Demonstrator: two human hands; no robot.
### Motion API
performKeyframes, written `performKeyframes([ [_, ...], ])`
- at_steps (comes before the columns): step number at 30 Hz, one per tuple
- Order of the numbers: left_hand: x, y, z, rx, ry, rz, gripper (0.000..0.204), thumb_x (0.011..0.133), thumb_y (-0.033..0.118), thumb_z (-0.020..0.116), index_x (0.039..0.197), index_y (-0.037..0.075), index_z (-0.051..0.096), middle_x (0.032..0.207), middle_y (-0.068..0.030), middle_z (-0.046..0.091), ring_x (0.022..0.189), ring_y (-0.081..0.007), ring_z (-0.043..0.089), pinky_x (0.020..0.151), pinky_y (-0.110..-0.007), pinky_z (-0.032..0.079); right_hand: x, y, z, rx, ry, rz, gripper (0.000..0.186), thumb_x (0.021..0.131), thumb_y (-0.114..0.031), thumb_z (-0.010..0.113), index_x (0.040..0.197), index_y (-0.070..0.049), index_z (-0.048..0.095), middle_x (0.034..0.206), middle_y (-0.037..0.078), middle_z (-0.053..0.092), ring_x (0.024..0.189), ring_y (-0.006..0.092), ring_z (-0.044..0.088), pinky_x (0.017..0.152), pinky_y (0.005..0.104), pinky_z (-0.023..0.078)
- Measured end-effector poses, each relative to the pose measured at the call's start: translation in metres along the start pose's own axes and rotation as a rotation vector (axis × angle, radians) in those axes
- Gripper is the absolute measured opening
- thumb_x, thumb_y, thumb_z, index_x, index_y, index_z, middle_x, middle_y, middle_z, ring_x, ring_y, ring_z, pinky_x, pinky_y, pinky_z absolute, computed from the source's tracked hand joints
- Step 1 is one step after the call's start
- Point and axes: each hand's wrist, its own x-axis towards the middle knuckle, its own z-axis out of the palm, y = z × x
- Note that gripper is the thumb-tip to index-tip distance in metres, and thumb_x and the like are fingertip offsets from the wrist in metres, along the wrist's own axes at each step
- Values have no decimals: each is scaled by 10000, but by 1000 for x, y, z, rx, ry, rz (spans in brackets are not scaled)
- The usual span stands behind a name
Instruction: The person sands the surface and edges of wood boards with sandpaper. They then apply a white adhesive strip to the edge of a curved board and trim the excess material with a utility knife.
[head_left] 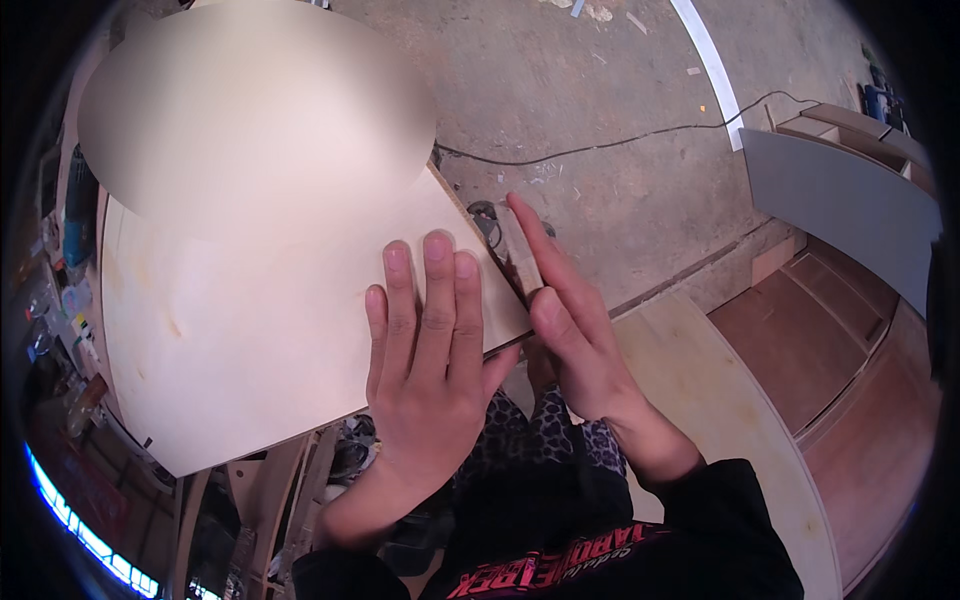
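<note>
- While the left hand (432, 340) lies flat, fingers spread, on the pale plywood panel (250, 320), keep its weight down.
- Right hand (570, 330) pinches a small sanding block (520, 255) against the panel's right edge; stroke evenly along it.

A pale blurred oval hides the far-left part of the plywood panel (250, 330). The right hand (570, 340) covers most of a small wooden block (520, 255) at the panel's right edge (its lower end cannot be seen). The left hand (430, 350) conceals the near-right corner. Clutter along the left rim is too small to tell.
</note>
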Motion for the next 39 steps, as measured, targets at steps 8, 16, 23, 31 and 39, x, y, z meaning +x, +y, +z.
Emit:
performKeyframes([
  [8, 1, -5, -7, -105, -19, 18, 825, 802, 301, 769, 1467, -19, 401, 1539, -232, 357, 1426, -452, 318, 1104, -565, 343, 31, 10, -25, 282, 212, 179, 622, 1028, -411, 451, 1521, -48, 344, 1186, 76, 523, 1042, 197, 484, 946, 319, 371],
  [16, 20, -8, -37, 1, -135, 144, 613, 711, 371, 838, 1262, 162, 669, 1576, -200, 308, 1474, -496, 141, 1136, -667, 78, -35, 62, -73, 478, 493, 282, 632, 1023, -506, 420, 1518, -115, 371, 1072, 7, 559, 851, 80, 505, 704, 217, 432],
  [23, 50, 9, -45, 159, -242, 492, 393, 676, 511, 796, 964, 244, 790, 1589, -173, 303, 1473, -533, 44, 1104, -709, -65, -73, 99, -72, 611, 573, 477, 638, 1020, -531, 421, 1522, -142, 363, 1073, 1, 598, 867, 76, 541, 690, 216, 471],
  [31, 63, 7, -60, 114, -375, 468, 473, 644, 650, 743, 880, 245, 810, 1560, -149, 375, 1485, -507, 23, 1102, -715, -83, -81, 109, -71, 594, 576, 396, 623, 1020, -539, 414, 1475, -114, 434, 1041, -10, 584, 865, 70, 536, 686, 218, 467],
  [39, 80, -3, -58, 24, -448, 454, 595, 633, 716, 744, 893, 182, 787, 1556, -179, 373, 1491, -492, 58, 1112, -681, -90, -80, 112, -66, 624, 478, 380, 607, 1031, -523, 393, 1369, -26, 482, 1083, 41, 601, 891, 108, 558, 750, 256, 479],
])
